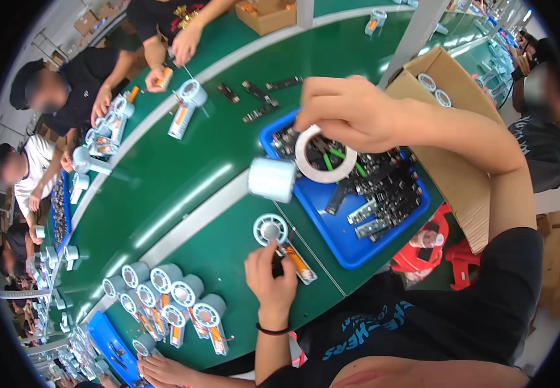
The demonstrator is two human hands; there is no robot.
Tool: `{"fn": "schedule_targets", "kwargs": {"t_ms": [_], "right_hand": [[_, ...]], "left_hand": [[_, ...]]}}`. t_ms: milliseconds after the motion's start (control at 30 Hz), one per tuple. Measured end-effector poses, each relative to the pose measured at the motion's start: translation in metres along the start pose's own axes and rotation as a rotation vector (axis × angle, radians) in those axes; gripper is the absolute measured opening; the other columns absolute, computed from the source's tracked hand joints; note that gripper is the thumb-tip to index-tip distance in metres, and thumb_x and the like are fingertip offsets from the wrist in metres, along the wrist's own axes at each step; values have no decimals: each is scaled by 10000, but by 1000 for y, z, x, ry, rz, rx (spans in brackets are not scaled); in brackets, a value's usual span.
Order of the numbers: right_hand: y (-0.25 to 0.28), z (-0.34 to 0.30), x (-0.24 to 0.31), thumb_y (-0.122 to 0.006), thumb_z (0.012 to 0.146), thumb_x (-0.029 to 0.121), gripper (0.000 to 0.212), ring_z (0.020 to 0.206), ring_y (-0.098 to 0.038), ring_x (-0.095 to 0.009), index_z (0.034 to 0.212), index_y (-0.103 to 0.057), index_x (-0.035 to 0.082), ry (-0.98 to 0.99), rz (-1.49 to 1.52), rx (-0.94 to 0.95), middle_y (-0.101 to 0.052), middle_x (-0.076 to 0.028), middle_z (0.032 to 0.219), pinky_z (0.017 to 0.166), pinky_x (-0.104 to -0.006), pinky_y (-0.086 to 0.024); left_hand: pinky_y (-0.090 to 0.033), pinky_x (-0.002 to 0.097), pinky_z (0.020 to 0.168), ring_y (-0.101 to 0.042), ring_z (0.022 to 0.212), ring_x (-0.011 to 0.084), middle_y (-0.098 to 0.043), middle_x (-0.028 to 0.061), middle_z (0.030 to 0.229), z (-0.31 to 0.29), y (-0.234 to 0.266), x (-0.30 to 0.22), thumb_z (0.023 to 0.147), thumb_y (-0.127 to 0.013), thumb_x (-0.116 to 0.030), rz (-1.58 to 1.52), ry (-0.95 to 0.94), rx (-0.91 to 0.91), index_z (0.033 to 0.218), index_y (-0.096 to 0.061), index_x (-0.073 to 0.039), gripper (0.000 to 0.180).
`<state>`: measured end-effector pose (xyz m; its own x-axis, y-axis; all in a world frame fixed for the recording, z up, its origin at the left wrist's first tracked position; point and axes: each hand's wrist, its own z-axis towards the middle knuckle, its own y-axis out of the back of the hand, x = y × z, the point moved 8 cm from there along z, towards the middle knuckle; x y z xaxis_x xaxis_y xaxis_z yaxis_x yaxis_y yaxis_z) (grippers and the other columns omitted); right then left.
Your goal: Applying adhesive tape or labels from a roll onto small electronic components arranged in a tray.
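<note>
My right hand [351,115] is raised over a blue tray [348,255], pinching a white ring [326,173] by its upper edge. Through the ring, green-handled pliers [333,154] show among black circuit boards [393,194] in the tray. A blurred pale cylinder [272,180] is just left of the ring; what supports it is unclear. Nearer me, my left hand [271,281] is closed, with a small black part [278,262] between finger and thumb. Its fingertips are at a handheld fan unit [271,230] with an orange battery [300,266] beside them.
Several similar fan units [186,291] stand at left, with another person's hand [163,370] below them. A metal rail [183,226] borders the green belt [183,187], which carries loose boards [260,100] and another unit [186,110]. A cardboard box [451,187] stands right; co-workers sit opposite.
</note>
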<state>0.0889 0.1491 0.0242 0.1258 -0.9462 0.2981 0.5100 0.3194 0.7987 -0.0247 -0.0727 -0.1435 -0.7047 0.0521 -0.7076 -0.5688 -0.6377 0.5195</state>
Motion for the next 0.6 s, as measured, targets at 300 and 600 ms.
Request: {"fn": "schedule_targets", "kwargs": {"t_ms": [300, 600], "right_hand": [[-61, -46, 31, -646, 857, 98, 209, 676, -632, -292, 1059, -622, 50, -38, 146, 258, -601, -76, 820, 593, -384, -521], [-169, -70, 43, -588, 973, 272, 327, 687, -686, -240, 1088, -640, -30, -765, 436, 890, -659, -144, 837, 565, -317, -541]], "left_hand": [[-455, 322, 631, -558, 746, 233, -591, 147, 886, 1, 7, 11, 699, -622, 93, -188, 107, -26, 1060, -600, 14, 370], [-433, 303, 630, -535, 742, 222, -589, 147, 885, -10, 9, 4, 712, -675, 50, -315, 5, -28, 1062, -498, 1, 395]]}}
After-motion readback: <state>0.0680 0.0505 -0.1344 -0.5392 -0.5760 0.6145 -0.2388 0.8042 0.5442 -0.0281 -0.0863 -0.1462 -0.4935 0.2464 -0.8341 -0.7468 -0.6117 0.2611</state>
